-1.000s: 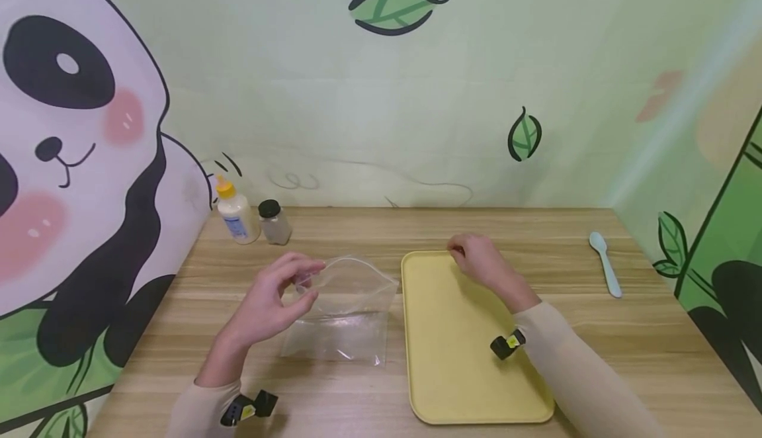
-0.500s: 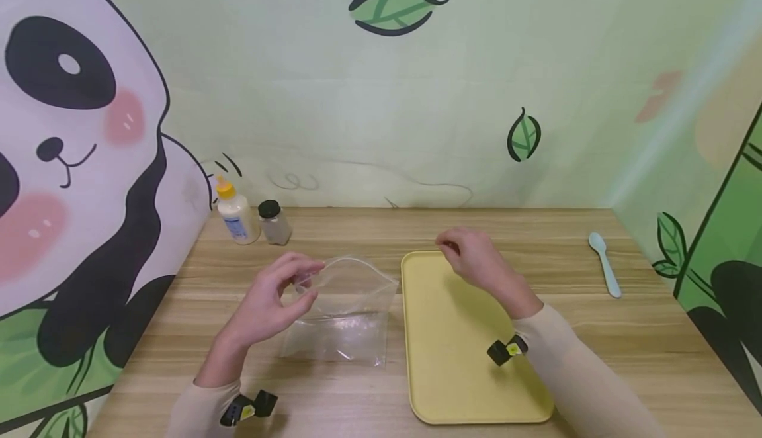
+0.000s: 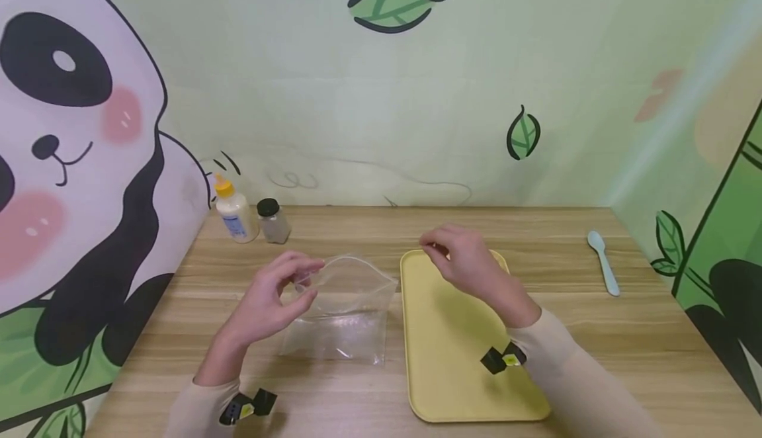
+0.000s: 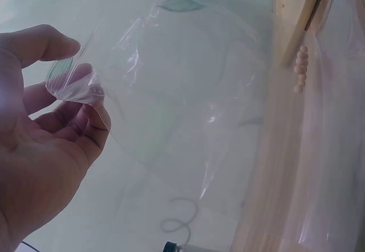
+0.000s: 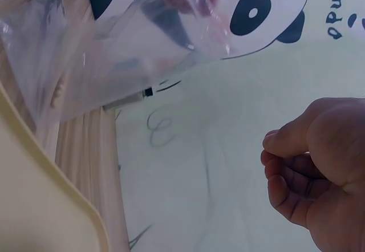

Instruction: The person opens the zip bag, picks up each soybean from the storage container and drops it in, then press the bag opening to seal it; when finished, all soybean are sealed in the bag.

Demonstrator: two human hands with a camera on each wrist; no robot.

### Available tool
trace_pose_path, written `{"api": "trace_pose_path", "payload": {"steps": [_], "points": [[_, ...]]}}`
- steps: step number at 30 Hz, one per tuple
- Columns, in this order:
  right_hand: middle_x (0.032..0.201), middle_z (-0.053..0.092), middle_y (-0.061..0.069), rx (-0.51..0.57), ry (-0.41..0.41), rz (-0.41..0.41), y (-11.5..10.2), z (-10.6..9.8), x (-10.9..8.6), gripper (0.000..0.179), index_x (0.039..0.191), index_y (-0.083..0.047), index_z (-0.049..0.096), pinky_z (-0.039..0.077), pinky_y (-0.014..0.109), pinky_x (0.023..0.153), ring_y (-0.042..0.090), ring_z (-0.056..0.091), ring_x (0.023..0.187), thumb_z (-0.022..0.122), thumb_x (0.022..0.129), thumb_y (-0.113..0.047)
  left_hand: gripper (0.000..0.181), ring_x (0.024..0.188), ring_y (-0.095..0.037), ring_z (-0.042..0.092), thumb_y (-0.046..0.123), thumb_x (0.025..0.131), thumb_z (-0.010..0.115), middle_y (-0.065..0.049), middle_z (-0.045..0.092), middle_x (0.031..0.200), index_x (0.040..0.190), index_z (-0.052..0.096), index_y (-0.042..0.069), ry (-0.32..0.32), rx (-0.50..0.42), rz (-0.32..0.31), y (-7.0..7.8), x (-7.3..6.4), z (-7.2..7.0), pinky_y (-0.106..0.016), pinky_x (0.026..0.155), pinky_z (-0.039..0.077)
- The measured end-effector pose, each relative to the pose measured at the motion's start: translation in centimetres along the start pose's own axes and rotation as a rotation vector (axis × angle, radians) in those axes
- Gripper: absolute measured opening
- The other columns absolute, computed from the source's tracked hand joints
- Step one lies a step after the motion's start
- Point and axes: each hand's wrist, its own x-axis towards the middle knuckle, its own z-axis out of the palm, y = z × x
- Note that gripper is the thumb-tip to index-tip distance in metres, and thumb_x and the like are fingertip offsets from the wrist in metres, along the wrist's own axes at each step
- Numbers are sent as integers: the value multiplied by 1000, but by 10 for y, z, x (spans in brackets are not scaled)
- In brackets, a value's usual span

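Note:
A clear zip bag (image 3: 342, 339) stands on the wooden table with its mouth parted. My left hand (image 3: 270, 302) holds the bag's left upper edge, thumb on one side and curled fingers on the other. In the left wrist view, the plastic film (image 4: 171, 104) drapes over the curled fingers (image 4: 94, 132). My right hand (image 3: 467, 262) hovers over the far end of a yellow tray (image 3: 458, 372), right of the bag. Its fingers are curled and the thumb meets the index finger (image 5: 267, 156); nothing shows between them. Several small round peach-coloured shapes (image 4: 301, 69) form a row in the left wrist view.
A squeeze bottle (image 3: 237, 216) with a yellow cap and a small black-lidded jar (image 3: 274, 223) stand at the back left. A pale blue spoon (image 3: 604, 262) lies far right. Behind the table (image 3: 357, 226) rises a panda-printed backdrop (image 3: 297, 94).
My right hand has moved left along the tray's far edge, toward the bag, with its fingers still curled. The left hand and the bag have stayed in place.

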Motion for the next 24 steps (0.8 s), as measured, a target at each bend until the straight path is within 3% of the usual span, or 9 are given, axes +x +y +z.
{"api": "trace_pose_path", "payload": {"steps": [5, 15, 24], "points": [[81, 68, 2, 55, 33, -72, -13, 0, 4, 10, 90, -6, 71, 53, 23, 61, 10, 59, 70, 71, 83, 1, 43, 87, -22, 59, -10, 78, 71, -11, 63, 108, 118, 64, 1, 0, -1, 6, -1, -1, 0, -22, 78, 54], [83, 70, 1, 123, 52, -133, -32, 5, 8, 15, 91, -7, 72, 54, 22, 62, 11, 61, 72, 72, 81, 4, 45, 88, -8, 56, -10, 76, 72, -6, 63, 108, 118, 65, 3, 7, 18, 10, -2, -1, 1, -22, 77, 54], [86, 69, 3, 131, 16, -205, -45, 11, 14, 13, 91, -5, 72, 55, 18, 66, 12, 63, 76, 71, 81, 4, 44, 87, -20, 59, -10, 76, 72, -11, 64, 108, 118, 64, 1, -1, 15, 3, -2, -1, 1, -21, 77, 53]]}}
